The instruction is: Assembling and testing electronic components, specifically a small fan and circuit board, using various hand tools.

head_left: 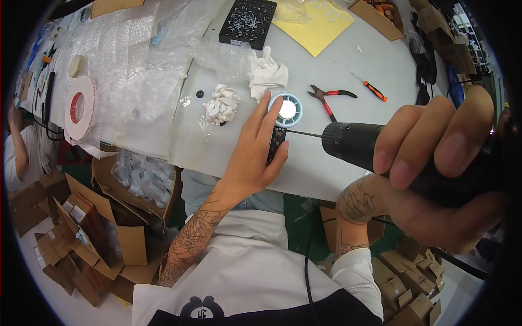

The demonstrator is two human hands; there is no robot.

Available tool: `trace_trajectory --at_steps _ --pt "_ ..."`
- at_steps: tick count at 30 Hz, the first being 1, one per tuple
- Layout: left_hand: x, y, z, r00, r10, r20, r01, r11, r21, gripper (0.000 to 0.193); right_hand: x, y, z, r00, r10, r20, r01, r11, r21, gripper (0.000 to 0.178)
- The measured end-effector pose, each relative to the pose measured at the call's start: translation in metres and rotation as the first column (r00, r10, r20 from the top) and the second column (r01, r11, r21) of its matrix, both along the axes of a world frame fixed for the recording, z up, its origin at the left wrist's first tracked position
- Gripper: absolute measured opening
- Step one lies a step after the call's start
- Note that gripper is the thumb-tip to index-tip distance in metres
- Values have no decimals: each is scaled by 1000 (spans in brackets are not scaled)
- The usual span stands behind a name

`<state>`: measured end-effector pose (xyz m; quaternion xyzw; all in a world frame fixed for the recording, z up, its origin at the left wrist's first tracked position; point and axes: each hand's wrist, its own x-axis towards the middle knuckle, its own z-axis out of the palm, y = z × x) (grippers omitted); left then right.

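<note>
My left hand (247,155) holds a small fan-like device against the table, its fingers along one side and the thumb at the other. The device has a light blue spoked ring (296,110) with a white round centre and a dark circuit-board handle (277,142). My right hand (429,141) is wrapped round a black electric screwdriver (350,142), held level. Its thin bit (305,133) points left and reaches the upper end of the board; whether it sits in a screw cannot be made out. A white glove (269,75) lies just beyond the ring.
Small white parts (222,104) are piled left of my hand. Red-handled cutters (328,96) and an orange screwdriver (375,91) lie to the right. Farther off are a black tray of screws (247,24) and yellow paper (315,27). A tape roll (81,107) and bubble wrap (136,60) occupy the left.
</note>
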<state>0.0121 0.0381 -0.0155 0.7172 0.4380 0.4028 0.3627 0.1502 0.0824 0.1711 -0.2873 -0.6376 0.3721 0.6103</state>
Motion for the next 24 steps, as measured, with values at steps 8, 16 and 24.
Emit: trace_trajectory --at_steps 8,16,24 --pt "2 1 -3 1000 8 -3 -7 1000 11 71 -3 0 0 1000 -3 -13 3 1000 14 41" --pt "1 0 -1 1000 13 -22 -12 1000 18 69 2 -9 3 999 21 -26 -20 998 52 41" --pt "-3 -6 2 995 97 10 -97 995 27 61 4 -11 6 999 24 -48 -18 993 119 40"
